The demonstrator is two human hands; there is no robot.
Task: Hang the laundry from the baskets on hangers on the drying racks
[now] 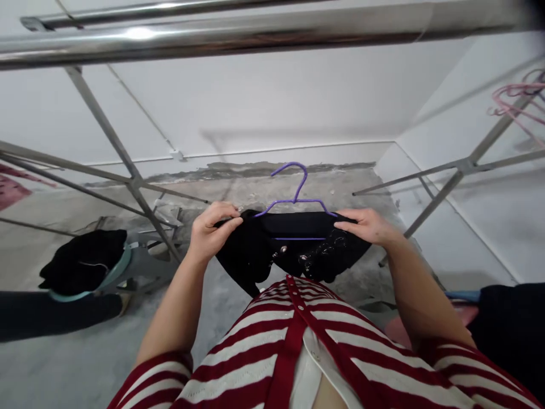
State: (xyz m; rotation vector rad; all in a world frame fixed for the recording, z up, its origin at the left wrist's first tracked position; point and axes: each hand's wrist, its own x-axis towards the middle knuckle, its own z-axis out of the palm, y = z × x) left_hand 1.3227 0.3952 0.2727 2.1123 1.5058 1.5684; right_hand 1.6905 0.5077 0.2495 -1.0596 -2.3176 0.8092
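A black garment [293, 250] hangs over a purple wire hanger [298, 190] held out in front of me at chest height. My left hand [212, 229] pinches the garment's left edge where it meets the hanger's left arm. My right hand [367, 224] grips the garment's right edge at the hanger's right shoulder. Small shiny studs show on the cloth's lower right. The hook points up and away from me, apart from the steel rail [221, 35] that runs overhead.
Steel rack legs [128, 170] cross at left and right. A teal basin [104, 278] with black clothes sits on the concrete floor at left. Pink hangers [517, 96] hang at upper right. Dark cloth lies at the right edge [511, 329]. White walls stand ahead.
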